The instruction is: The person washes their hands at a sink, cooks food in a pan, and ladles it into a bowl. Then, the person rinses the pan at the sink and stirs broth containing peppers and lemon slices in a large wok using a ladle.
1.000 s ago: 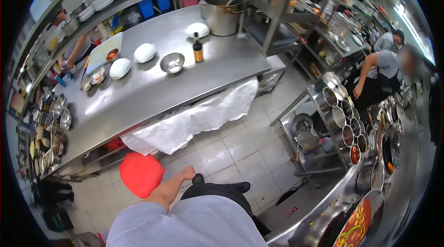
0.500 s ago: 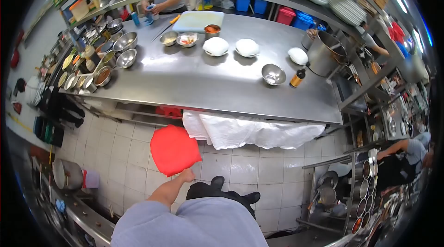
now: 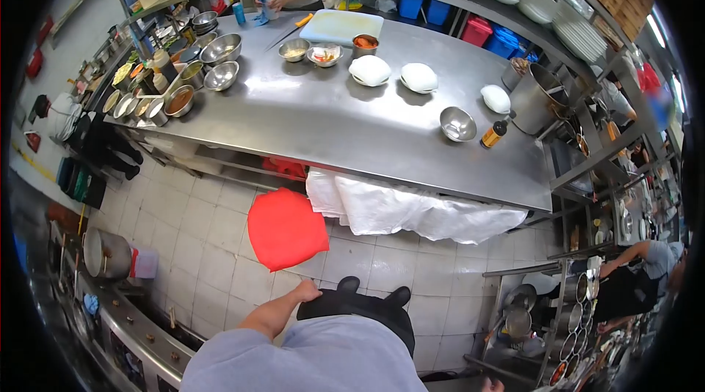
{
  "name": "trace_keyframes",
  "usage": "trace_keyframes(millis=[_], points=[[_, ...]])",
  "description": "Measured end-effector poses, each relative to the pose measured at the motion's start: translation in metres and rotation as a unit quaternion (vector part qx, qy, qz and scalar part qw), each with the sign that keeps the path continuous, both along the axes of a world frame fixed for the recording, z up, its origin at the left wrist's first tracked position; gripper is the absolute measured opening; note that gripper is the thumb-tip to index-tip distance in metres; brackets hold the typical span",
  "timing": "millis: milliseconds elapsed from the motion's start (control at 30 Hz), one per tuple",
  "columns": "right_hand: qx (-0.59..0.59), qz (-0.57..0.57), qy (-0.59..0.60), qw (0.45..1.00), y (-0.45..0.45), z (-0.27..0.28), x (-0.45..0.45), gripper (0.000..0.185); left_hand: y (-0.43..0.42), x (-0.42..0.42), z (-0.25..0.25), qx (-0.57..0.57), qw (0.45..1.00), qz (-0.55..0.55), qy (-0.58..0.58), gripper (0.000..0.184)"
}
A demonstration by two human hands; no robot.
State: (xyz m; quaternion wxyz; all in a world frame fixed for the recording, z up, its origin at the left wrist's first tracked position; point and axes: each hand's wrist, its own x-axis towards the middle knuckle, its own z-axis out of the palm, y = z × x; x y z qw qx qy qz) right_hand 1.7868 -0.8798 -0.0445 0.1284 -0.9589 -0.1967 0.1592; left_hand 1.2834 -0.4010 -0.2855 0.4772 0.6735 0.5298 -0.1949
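My left hand [image 3: 307,290] hangs low beside my black trousers [image 3: 352,305], its fingers curled in and nothing visible in them. Just beyond it stands a red cloth- or plastic-covered object [image 3: 288,230], apart from the hand. At the bottom edge, right of my body, part of my right hand [image 3: 493,385] shows; its fingers are cut off by the frame, and whether it holds anything is hidden. A long steel table [image 3: 316,124] lies ahead, bearing an empty steel bowl [image 3: 457,124], a dark bottle with an orange label [image 3: 493,134] and white covered dishes [image 3: 418,77].
Steel bowls and sauce containers crowd the table's left end. A cutting board [image 3: 341,27] and large pot [image 3: 538,98] stand farther back. White cloth [image 3: 411,208] hangs below the front edge. Co-workers are behind the table, at left [image 3: 103,146] and at right [image 3: 631,282]. A stove counter runs lower left.
The view has swung right to left, bringing the table's left end and lower-left stove into sight. My left hand now appears nearer my trousers, and part of my right hand has come into view.
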Motion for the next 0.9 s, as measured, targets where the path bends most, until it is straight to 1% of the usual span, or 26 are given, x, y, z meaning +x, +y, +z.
trace_keyframes(millis=[33,67,100,133,167,200,233,267,300,333,367,400,467,500,533,567,600,633,667,700,733,800,833,867,900], points=[[0.033,-0.044,0.057,0.997,0.041,-0.035,-0.013,0.054,-0.002,0.018,0.015,-0.064,0.997,0.041,-0.006,0.037],[0.067,-0.089,0.115,0.987,0.100,-0.053,-0.041,0.061,-0.004,0.032,0.024,-0.127,0.989,0.081,-0.009,0.043],[0.095,-0.179,0.310,0.929,0.125,-0.082,-0.052,0.071,-0.003,0.044,0.022,-0.126,0.990,0.071,-0.005,0.043],[0.009,-0.180,0.395,0.901,0.185,-0.044,-0.088,0.087,-0.005,0.056,0.019,-0.078,0.996,-0.024,-0.042,0.042],[-0.036,-0.200,0.447,0.871,0.199,-0.077,-0.102,0.091,-0.003,0.066,0.016,-0.031,0.989,-0.123,-0.079,0.041],[-0.057,-0.186,0.493,0.848,0.212,-0.098,-0.115,0.092,0.005,0.078,0.022,-0.032,0.986,-0.147,-0.076,0.041],[-0.029,-0.159,0.531,0.832,0.226,-0.105,-0.128,0.092,0.014,0.094,0.033,-0.127,0.983,-0.088,-0.097,0.036],[0.005,-0.133,0.564,0.815,0.236,-0.109,-0.130,0.091,0.025,0.114,0.047,-0.219,0.969,-0.030,-0.111,0.032],[0.026,-0.161,0.565,0.809,0.234,-0.117,-0.123,0.091,0.035,0.136,0.064,-0.205,0.966,-0.033,-0.153,0.026],[0.021,-0.156,0.590,0.792,0.230,-0.126,-0.110,0.089,0.050,0.161,0.074,-0.208,0.965,-0.065,-0.146,0.026],[0.015,-0.145,0.616,0.774,0.225,-0.135,-0.097,0.086,0.064,0.186,0.085,-0.157,0.969,-0.087,-0.172,0.024],[0.029,-0.160,0.617,0.770,0.216,-0.149,-0.085,0.086,0.079,0.211,0.094,-0.106,0.969,-0.104,-0.200,0.022],[0.035,-0.156,0.641,0.751,0.188,-0.198,-0.058,0.080,0.113,0.269,0.099,-0.020,0.953,-0.119,-0.279,0.018],[0.030,-0.183,0.645,0.741,0.171,-0.238,-0.045,0.070,0.131,0.303,0.118,0.000,0.946,-0.121,-0.300,0.019],[0.039,-0.188,0.645,0.740,0.171,-0.230,-0.036,0.070,0.150,0.340,0.140,0.020,0.939,-0.122,-0.321,0.021],[0.073,-0.208,0.632,0.743,0.168,-0.220,-0.029,0.064,0.174,0.375,0.153,0.080,0.925,-0.153,-0.339,0.023],[0.107,-0.228,0.618,0.745,0.167,-0.209,-0.024,0.059,0.201,0.411,0.162,0.119,0.905,-0.162,-0.375,0.028],[0.114,-0.233,0.617,0.743,0.163,-0.213,-0.020,0.059,0.223,0.446,0.168,0.134,0.886,-0.110,-0.429,0.036],[0.147,-0.264,0.618,0.726,0.157,-0.221,-0.018,0.055,0.227,0.472,0.225,0.143,0.921,-0.070,-0.355,0.044],[0.179,-0.294,0.616,0.708,0.148,-0.230,-0.016,0.051,0.259,0.505,0.228,0.239,0.899,-0.074,-0.360,0.051],[0.183,-0.299,0.614,0.707,0.142,-0.228,-0.017,0.051,0.295,0.532,0.220,0.325,0.866,-0.072,-0.373,0.060],[0.221,-0.320,0.567,0.726,0.131,-0.218,-0.019,0.051,0.329,0.578,0.245,0.423,0.820,0.016,-0.384,0.068],[0.228,-0.329,0.564,0.723,0.125,-0.217,-0.019,0.051,0.343,0.596,0.259,0.429,0.810,0.056,-0.396,0.069],[0.221,-0.304,0.535,0.757,0.118,-0.217,-0.023,0.052,0.355,0.608,0.267,0.432,0.799,0.094,-0.407,0.070],[0.215,-0.281,0.503,0.788,0.113,-0.219,-0.027,0.054,0.367,0.619,0.269,0.435,0.800,0.110,-0.400,0.071]])
